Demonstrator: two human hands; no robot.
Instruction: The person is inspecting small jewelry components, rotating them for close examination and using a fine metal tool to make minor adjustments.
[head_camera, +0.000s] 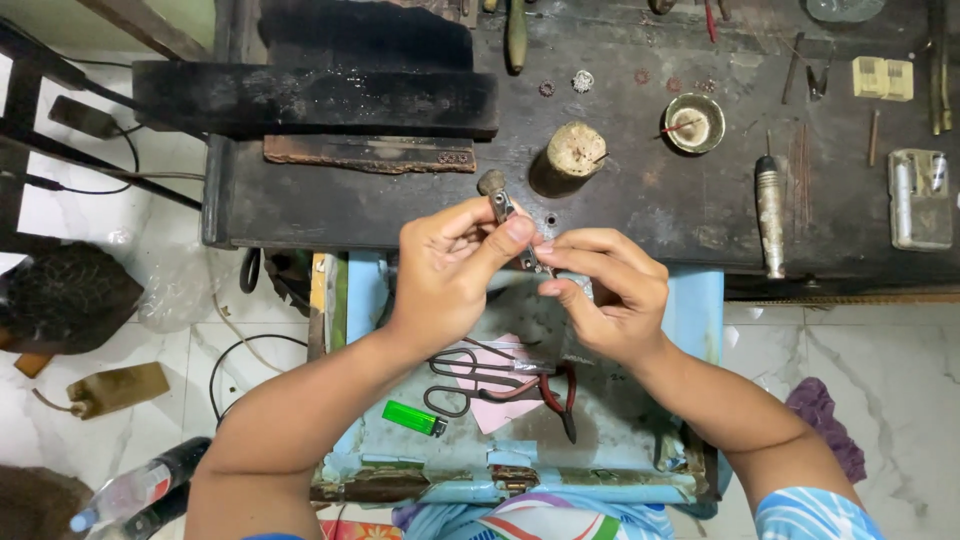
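Watching the head view: I see left hand (445, 275) pinching a small metal tool (497, 200), right hand (600, 290) closed on its lower end, above the counter (640, 210) edge. Fitting step, I judge; next needs steady alignment.

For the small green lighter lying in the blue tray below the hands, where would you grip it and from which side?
Likely across the two long flat sides of the small green lighter, at mid-body, coming straight down from above. It lies flat and slightly tilted on the blue tray, silver head toward the grey scissors, with open space along both long edges for fingertips.
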